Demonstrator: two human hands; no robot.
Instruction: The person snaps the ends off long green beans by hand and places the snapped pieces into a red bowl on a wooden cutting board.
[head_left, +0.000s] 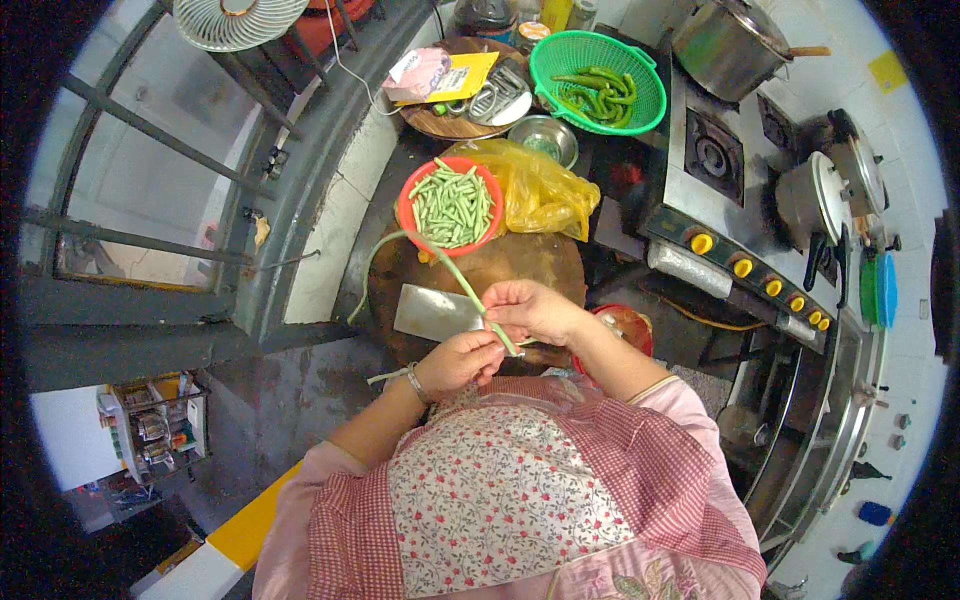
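Observation:
Both my hands pinch one long green yard-long bean (457, 274) near its lower end. My left hand (461, 361), with a bracelet at the wrist, is at the bean's tip. My right hand (529, 307) grips it just above. The bean's far part arches up and left past the red bowl. A cleaver blade (437, 310) lies on the round wooden chopping block (540, 264) beneath my hands; its handle is hidden. Cut bean pieces (452, 206) fill the red plastic bowl (405, 217) at the block's far edge. Part of another bean (386, 376) shows beside my left wrist.
A yellow plastic bag (551, 191) lies right of the bowl. Behind stand a metal bowl (546, 138) and a green colander (651, 64) holding green peppers (604, 94). The gas stove (712, 154) with pots is at right, a red container (634, 328) beside my right forearm.

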